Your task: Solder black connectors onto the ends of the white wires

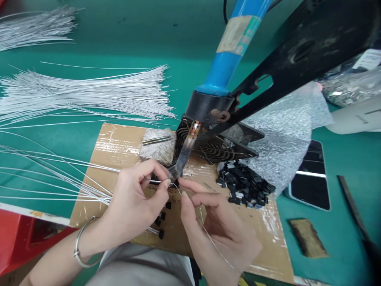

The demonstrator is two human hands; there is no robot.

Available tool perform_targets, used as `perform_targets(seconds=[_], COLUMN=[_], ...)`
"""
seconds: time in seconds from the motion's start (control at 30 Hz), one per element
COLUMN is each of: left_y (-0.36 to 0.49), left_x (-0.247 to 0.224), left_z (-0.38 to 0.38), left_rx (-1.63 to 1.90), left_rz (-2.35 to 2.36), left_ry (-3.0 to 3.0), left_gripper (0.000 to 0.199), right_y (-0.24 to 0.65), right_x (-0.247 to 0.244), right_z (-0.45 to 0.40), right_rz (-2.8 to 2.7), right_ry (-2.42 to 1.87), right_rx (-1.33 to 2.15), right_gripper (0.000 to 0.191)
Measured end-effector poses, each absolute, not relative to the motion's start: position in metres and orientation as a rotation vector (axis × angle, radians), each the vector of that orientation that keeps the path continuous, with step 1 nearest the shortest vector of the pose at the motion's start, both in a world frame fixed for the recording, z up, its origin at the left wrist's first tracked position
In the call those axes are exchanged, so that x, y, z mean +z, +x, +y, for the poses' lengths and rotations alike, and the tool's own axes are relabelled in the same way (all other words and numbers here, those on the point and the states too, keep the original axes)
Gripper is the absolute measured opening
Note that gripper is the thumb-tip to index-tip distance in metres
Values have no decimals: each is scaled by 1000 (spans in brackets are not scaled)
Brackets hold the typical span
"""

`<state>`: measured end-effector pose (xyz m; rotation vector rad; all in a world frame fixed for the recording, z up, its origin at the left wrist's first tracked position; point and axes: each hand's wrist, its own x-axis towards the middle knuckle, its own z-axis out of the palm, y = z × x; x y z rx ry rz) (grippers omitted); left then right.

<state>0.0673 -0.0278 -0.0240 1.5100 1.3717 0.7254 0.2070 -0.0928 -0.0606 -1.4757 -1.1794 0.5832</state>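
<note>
My left hand point(137, 202) is closed in a pinch on a thin white wire point(153, 181), its fingertips just beside the tip of a soldering iron. The soldering iron point(222, 67) has a blue handle and hangs tip down in a black stand. Between the thumb and fingers of my right hand point(217, 226) runs a strand of solder wire point(214, 244), its end close to the iron's tip. What lies right under the tip is mostly hidden by my fingers. Several small black connectors point(160, 218) lie below my left hand, at least one with a white wire attached.
A large bundle of white wires point(89, 93) spreads across the green table. A pile of black connectors point(245, 184) sits on the cardboard point(268, 234), near bubble wrap point(285, 115). A phone point(311, 178) and a brownish sponge point(308, 237) lie to the right. The stand's black arm point(297, 59) reaches overhead.
</note>
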Motion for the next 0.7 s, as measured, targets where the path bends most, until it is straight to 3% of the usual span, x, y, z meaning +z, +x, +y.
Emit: perform_targets(seconds=[0.7], left_y=[68], left_x=[-25], left_z=[-26], left_rx=[710], left_rz=[1369], left_ry=[1499], left_gripper=[10], right_y=[207], right_x=[-65], right_z=[-93], right_rz=[-1172], right_ry=[-1445], right_rx=[591], right_gripper=[17])
